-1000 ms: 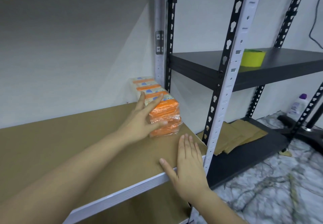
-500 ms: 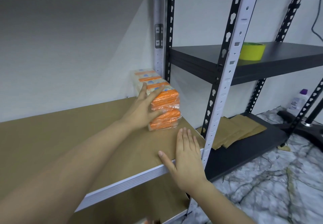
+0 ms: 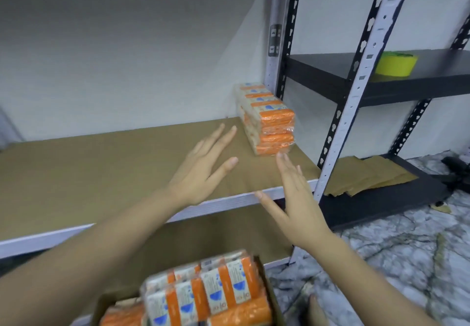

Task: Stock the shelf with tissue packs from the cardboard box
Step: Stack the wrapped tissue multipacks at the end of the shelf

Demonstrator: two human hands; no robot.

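One tissue pack (image 3: pixel 268 120) stands on the brown shelf (image 3: pixel 106 168), pushed into its back right corner against the wall and just beside the pale metal upright (image 3: pixel 276 36) of the rack. It is a clear-wrapped bundle of several small packets, each with an orange band and a blue mark on a whitish face, and the orange ends face the front of the shelf. More tissue packs of the same kind (image 3: pixel 203 292) lie flat in the open cardboard box (image 3: pixel 267 285), which sits below the shelf's front edge, closest to the camera; their wrapping is blurred, so the print cannot be read. The left hand (image 3: pixel 203 165) hovers over the shelf, to the left of the shelved pack and apart from it, fingers spread and stretched out, holding nothing. The right hand (image 3: pixel 297 198) is also flat and open, fingers together and thumb out to the side, held above the shelf's front edge; its fingertips (image 3: pixel 281 156) reach close to the lower front corner of the pack, though whether they touch it cannot be told. Beyond the upright, to the right of the shelf, a yellow tape roll (image 3: pixel 395 65) sits on a black shelf (image 3: pixel 330 71).
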